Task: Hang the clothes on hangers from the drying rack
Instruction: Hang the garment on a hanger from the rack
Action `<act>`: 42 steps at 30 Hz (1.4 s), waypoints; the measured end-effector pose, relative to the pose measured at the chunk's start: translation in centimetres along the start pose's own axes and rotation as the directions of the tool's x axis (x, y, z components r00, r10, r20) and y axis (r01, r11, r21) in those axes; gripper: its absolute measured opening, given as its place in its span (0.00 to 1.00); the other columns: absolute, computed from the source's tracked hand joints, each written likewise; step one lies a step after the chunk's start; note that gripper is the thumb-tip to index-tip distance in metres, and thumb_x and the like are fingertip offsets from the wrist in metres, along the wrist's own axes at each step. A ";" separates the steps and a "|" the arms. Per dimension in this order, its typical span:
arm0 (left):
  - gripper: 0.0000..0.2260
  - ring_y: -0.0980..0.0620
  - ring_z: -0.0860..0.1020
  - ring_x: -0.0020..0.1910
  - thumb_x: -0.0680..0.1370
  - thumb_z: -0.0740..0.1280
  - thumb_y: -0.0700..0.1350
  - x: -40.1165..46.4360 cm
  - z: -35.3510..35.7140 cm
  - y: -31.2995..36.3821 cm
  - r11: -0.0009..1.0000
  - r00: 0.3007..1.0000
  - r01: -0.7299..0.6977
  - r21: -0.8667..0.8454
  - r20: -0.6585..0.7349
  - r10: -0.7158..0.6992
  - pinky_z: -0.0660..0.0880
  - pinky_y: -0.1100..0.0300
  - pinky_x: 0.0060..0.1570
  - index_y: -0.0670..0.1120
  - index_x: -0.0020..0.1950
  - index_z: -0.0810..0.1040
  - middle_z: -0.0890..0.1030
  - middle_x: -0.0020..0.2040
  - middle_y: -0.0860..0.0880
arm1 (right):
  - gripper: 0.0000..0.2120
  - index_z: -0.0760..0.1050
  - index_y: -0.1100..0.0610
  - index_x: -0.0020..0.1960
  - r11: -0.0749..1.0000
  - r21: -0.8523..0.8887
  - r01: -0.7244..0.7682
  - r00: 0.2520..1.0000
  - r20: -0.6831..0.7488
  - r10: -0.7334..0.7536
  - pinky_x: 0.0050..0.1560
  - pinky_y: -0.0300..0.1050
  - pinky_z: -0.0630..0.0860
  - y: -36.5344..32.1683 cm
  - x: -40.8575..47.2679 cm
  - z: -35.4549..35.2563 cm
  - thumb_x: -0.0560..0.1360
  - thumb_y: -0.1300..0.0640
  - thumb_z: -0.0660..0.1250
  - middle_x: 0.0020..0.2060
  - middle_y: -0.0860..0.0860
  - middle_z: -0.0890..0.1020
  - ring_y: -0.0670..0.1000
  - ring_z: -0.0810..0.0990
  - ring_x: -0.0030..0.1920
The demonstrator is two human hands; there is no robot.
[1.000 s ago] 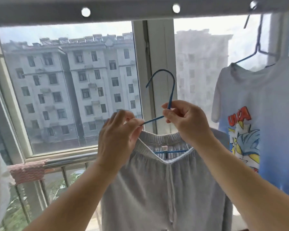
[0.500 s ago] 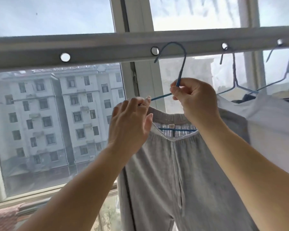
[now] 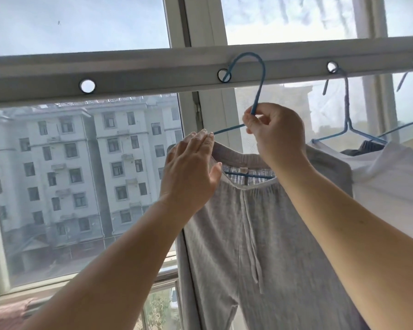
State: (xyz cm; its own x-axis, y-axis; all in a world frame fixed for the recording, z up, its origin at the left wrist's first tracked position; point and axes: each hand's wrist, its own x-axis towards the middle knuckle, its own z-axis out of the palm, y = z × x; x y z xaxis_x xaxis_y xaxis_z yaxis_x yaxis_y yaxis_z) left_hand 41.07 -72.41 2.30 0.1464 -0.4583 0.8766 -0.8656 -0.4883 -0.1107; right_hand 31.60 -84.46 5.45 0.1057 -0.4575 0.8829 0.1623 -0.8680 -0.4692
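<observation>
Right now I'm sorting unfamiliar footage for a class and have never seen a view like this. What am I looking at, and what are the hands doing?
This is one picture from a camera worn on a person's head, looking forward at their bare hands by a window. The right hand pinches the neck of a blue hanger carrying grey drawstring trousers. Its hook tip sits at a round hole in the drying rack bar. The left hand, fingers open, rests against the waistband. Beside it, a white shirt hangs on another blue hanger.
</observation>
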 end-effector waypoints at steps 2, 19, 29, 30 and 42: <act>0.26 0.51 0.58 0.73 0.77 0.61 0.51 -0.2 0.5 -0.4 1.000 0.999 0.026 -0.010 0.026 -0.026 0.52 0.56 0.71 0.45 0.73 0.59 0.62 0.73 0.49 | 0.08 0.79 0.52 0.51 0.999 -0.036 0.007 0.999 0.037 -0.005 0.41 0.39 0.73 0.2 -0.2 0.6 0.76 0.52 0.64 0.38 0.48 0.81 0.50 0.81 0.40; 0.23 0.53 0.61 0.72 0.78 0.60 0.43 -3.6 0.7 -2.8 0.991 0.994 0.070 -0.112 0.088 -0.060 0.57 0.57 0.72 0.45 0.73 0.60 0.64 0.73 0.49 | 0.23 0.67 0.65 0.68 0.916 0.018 0.402 0.916 -0.016 -0.402 0.70 0.37 0.55 -0.8 -5.8 4.1 0.74 0.65 0.65 0.67 0.60 0.69 0.58 0.65 0.69; 0.20 0.46 0.69 0.67 0.76 0.62 0.40 -6.7 -4.0 -4.4 0.992 0.992 0.125 0.006 -0.018 -0.124 0.66 0.50 0.66 0.42 0.69 0.67 0.70 0.68 0.44 | 0.23 0.66 0.60 0.69 0.918 0.168 0.360 0.880 0.267 -0.394 0.70 0.45 0.59 -4.9 -9.7 6.5 0.75 0.61 0.65 0.70 0.56 0.67 0.55 0.64 0.71; 0.19 0.45 0.71 0.65 0.76 0.62 0.39 -7.2 -4.7 -4.6 0.991 0.990 0.134 0.020 -0.048 -0.133 0.67 0.51 0.65 0.42 0.68 0.68 0.72 0.67 0.43 | 0.24 0.65 0.58 0.70 0.919 0.186 0.349 0.879 0.276 -0.389 0.70 0.43 0.58 -5.4 -10.1 6.8 0.75 0.60 0.65 0.71 0.54 0.66 0.53 0.63 0.71; 0.19 0.45 0.64 0.70 0.74 0.64 0.42 -12.7 -17.9 -11.3 0.818 0.959 0.278 0.503 -0.199 -0.204 0.53 0.44 0.70 0.47 0.65 0.70 0.67 0.69 0.43 | 0.26 0.62 0.52 0.72 0.835 0.511 0.204 0.834 0.356 -0.422 0.64 0.37 0.61 -17.3 -16.1 13.3 0.75 0.57 0.65 0.68 0.50 0.70 0.49 0.69 0.66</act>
State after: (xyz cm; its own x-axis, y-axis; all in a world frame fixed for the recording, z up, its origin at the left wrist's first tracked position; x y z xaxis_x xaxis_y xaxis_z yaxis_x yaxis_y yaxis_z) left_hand 40.45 -47.83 0.80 0.2216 -0.1923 0.9560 -0.4268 -0.9006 -0.0822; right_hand 40.11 -59.56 -0.88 0.3690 0.0535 0.9279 0.6584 -0.7197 -0.2203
